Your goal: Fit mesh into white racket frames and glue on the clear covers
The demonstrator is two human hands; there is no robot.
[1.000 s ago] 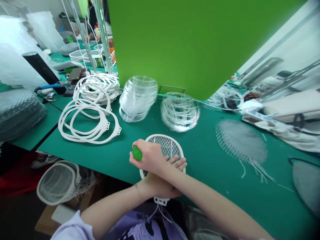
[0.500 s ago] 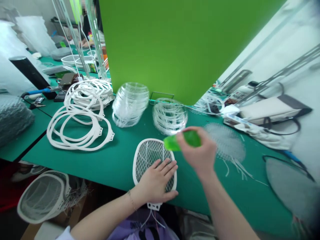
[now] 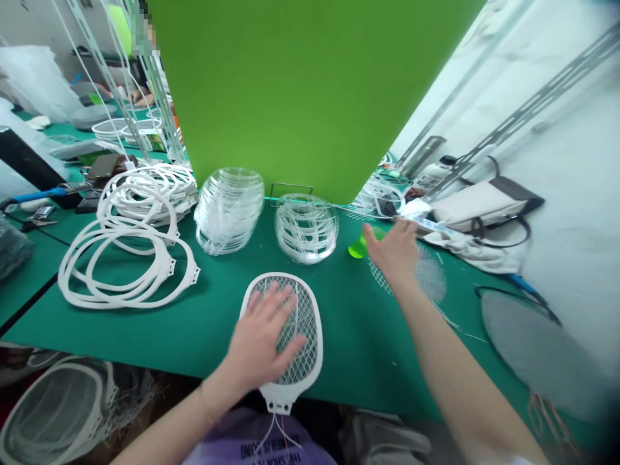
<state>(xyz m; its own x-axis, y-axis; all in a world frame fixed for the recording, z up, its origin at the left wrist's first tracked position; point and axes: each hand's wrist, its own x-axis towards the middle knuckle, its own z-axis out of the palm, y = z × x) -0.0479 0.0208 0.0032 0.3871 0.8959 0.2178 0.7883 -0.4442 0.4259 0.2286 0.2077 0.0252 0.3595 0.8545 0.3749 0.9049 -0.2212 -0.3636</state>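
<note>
A white-framed mosquito-swatter head (image 3: 314,323) with metal mesh lies at the table's front edge, thin wires trailing from its neck. My left hand (image 3: 264,332) is over its mesh, fingers spread, holding nothing; whether it touches is unclear. To the right, my right hand (image 3: 394,252) reaches out over the table with thumb and fingers apart. A bright green translucent object (image 3: 358,249) is beside the thumb, partly hidden by the hand, its exact kind unclear. Beneath and beyond that hand lies a stack of round mesh sheets (image 3: 431,278).
White frames (image 3: 130,297) are piled at left. Two stacks of clear plastic rings (image 3: 230,213) stand before a tall green panel (image 3: 310,97). Grey mesh sheets (image 3: 527,349) and a bag (image 3: 484,203) lie at right. Finished-looking heads (image 3: 58,413) sit below left.
My right hand has moved right and away from me with the green object, and its fingers have opened. My left hand has shifted left, fingers spreading. The view has turned slightly right.
</note>
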